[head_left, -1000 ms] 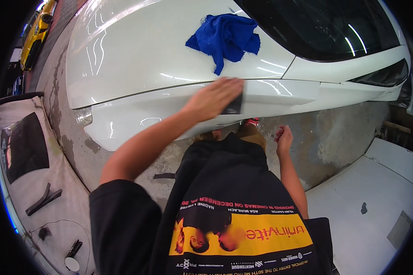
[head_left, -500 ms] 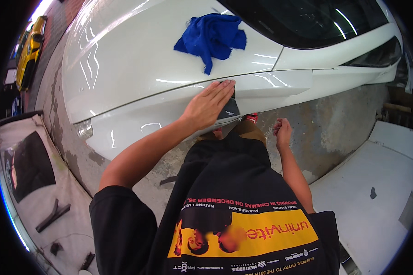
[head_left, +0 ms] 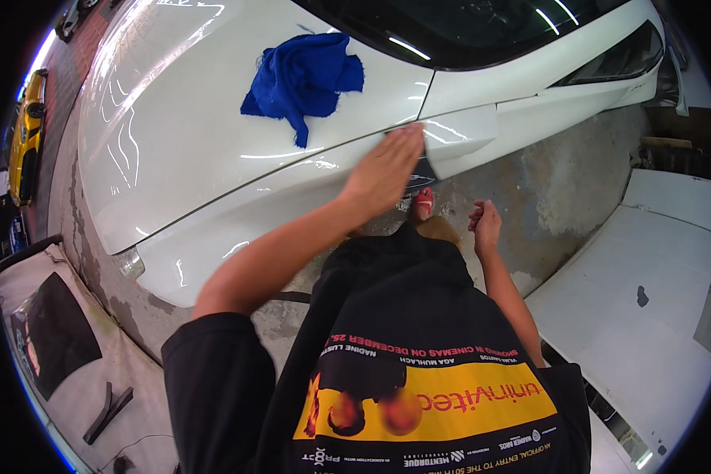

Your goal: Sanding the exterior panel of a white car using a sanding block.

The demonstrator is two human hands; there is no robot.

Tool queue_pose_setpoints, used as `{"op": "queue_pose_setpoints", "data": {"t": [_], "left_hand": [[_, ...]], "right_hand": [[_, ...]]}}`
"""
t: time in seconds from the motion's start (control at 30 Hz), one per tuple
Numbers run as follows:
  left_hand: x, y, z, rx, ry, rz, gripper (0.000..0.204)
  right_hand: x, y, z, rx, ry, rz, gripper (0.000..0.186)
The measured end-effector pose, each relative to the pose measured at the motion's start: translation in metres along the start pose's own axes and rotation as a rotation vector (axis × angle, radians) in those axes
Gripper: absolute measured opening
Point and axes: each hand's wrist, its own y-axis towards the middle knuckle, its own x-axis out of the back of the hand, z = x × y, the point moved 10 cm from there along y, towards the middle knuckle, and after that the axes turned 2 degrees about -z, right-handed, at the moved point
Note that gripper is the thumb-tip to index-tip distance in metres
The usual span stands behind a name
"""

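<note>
My left hand point(head_left: 385, 170) lies flat, fingers together, over a dark thin sheet point(head_left: 423, 173), perhaps sandpaper, and presses it to the side of a white car point(head_left: 213, 217). Only the sheet's right part shows past the fingers; the rest is under the hand, and my thumb is hidden. This spot is just below the seam along the bonnet, near a raised white panel point(head_left: 460, 133). My right hand point(head_left: 487, 226) hangs in the air beside my body, fingers loosely bent, with nothing visible in it. A crumpled blue cloth point(head_left: 308, 75) rests on the bonnet above my left hand.
A white panel point(head_left: 640, 316) with a dark patch stands at the right. On the left, a covered surface point(head_left: 154, 411) bears a dark sheet point(head_left: 59, 336) and a black angled strip point(head_left: 108, 415). Wet-looking concrete floor point(head_left: 545, 186) lies below the car; a yellow car point(head_left: 30, 150) stands far left.
My left hand has slid rightward along the car's side, with the dark sheet under it. The view has shifted, so car and cloth appear farther left. My right hand stays at my side.
</note>
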Motion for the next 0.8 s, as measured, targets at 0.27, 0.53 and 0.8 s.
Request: {"op": "queue_pose_setpoints", "data": {"t": [0.27,0.53,0.8], "left_hand": [[0.009,0.008,-0.003,-0.016,0.009,0.019,0.064],[-0.003,0.103,-0.048,0.012,-0.072,-0.08,0.067],[-0.011,0.137,-0.066,0.016,0.074,0.003,0.067]], "right_hand": [[0.013,0.041,0.047,0.111,-0.043,0.101,0.044],[0.017,0.066,0.035,0.059,-0.017,0.18,0.043],[0.034,0.091,0.034,0.061,0.009,0.141,0.044]]}}
